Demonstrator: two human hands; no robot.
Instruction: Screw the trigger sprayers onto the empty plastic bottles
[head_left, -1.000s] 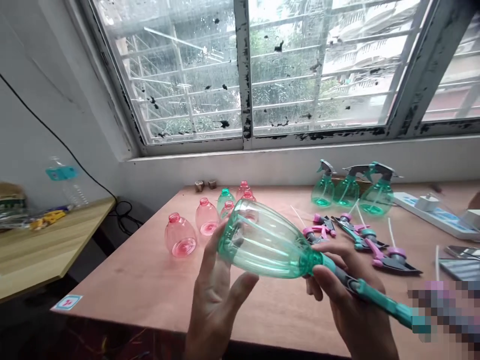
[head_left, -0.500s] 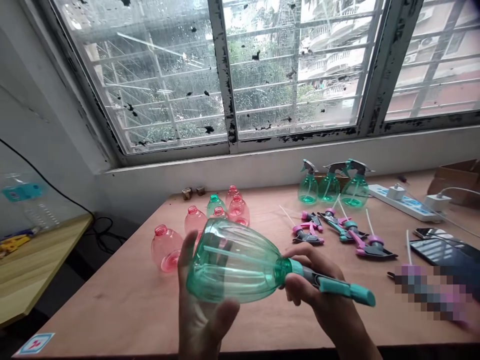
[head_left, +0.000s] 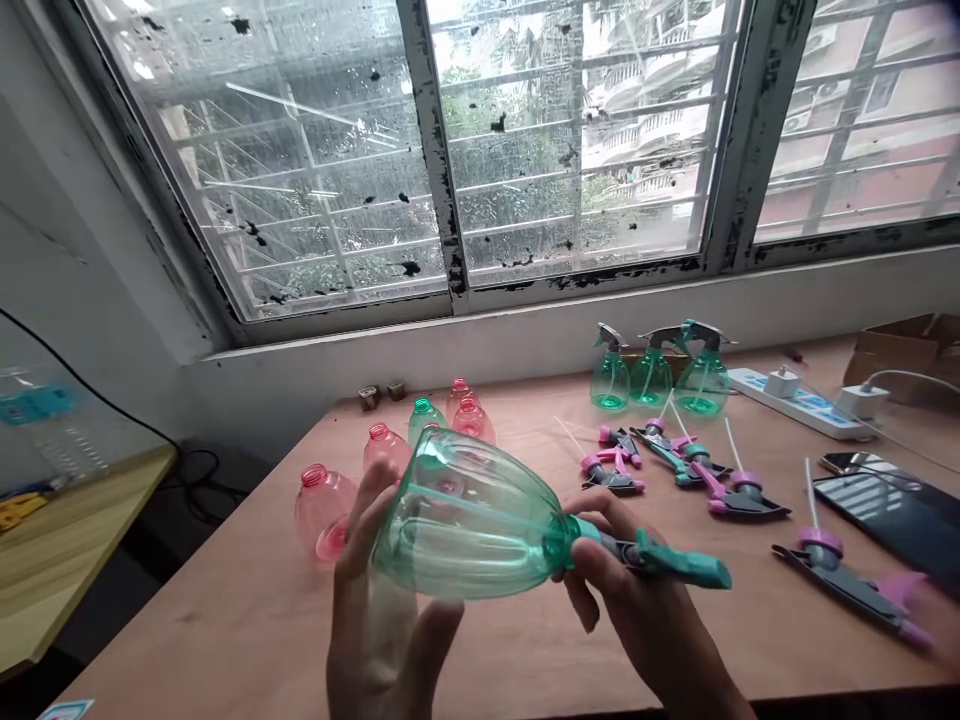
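I hold a clear green spray bottle [head_left: 469, 525] on its side above the wooden table [head_left: 247, 620]. My left hand [head_left: 375, 630] cups the bottle's base, with thumb and fingers curled round it. My right hand [head_left: 637, 610] is closed round the neck and the teal and grey trigger head [head_left: 660, 562], which points to the right. Behind the bottle stand several empty pink bottles [head_left: 322, 510] and one green bottle [head_left: 424, 418] without heads.
Three finished green spray bottles [head_left: 651, 375] stand at the back by the window sill. Loose pink and teal trigger heads [head_left: 675, 465] lie mid-table, another pink trigger head [head_left: 847, 580] at the right. A power strip [head_left: 795, 405], a phone [head_left: 892, 510] and a cardboard box [head_left: 907, 355] are at the right.
The bottle has moved left and lower in my hands, and its head now lies more level. The view has swung right, so the pink trigger head at the right shows.
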